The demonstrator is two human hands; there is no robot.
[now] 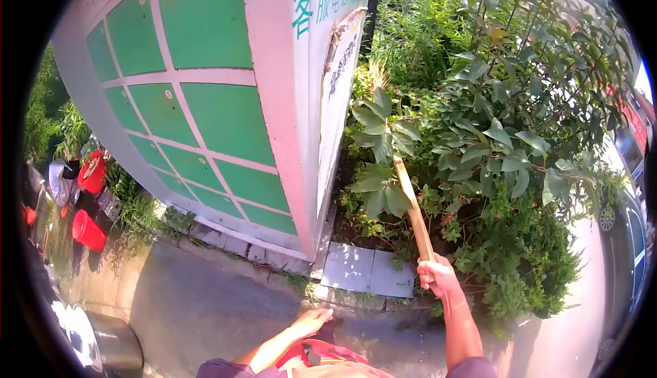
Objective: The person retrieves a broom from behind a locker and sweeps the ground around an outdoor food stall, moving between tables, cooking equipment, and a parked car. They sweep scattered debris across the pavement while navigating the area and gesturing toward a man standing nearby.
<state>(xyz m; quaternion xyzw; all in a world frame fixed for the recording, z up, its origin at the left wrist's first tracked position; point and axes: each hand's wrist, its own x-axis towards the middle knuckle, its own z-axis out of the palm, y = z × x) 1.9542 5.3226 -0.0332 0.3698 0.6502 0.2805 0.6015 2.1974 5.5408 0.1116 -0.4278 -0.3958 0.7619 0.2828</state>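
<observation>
My right hand (439, 275) is wrapped round the lower end of a pale wooden stick (416, 220). The stick slants up and away into a leafy shrub (503, 145), and large leaves (383, 135) cover its middle part. Beyond those leaves, in line with the stick, a straw-coloured frayed tuft (378, 73) shows. Low in front of my body, my left hand (313, 323) is held out with its fingers stretched and nothing in them. It is over the pavement, near the stone kerb.
A tall white cabinet with green doors (226, 121) stands close at the left. White tiles (349, 267) lie at its foot. Red buckets (89, 231) are at the far left, and a shiny metal drum (113, 340) is at lower left. A dark car (636, 241) stands right.
</observation>
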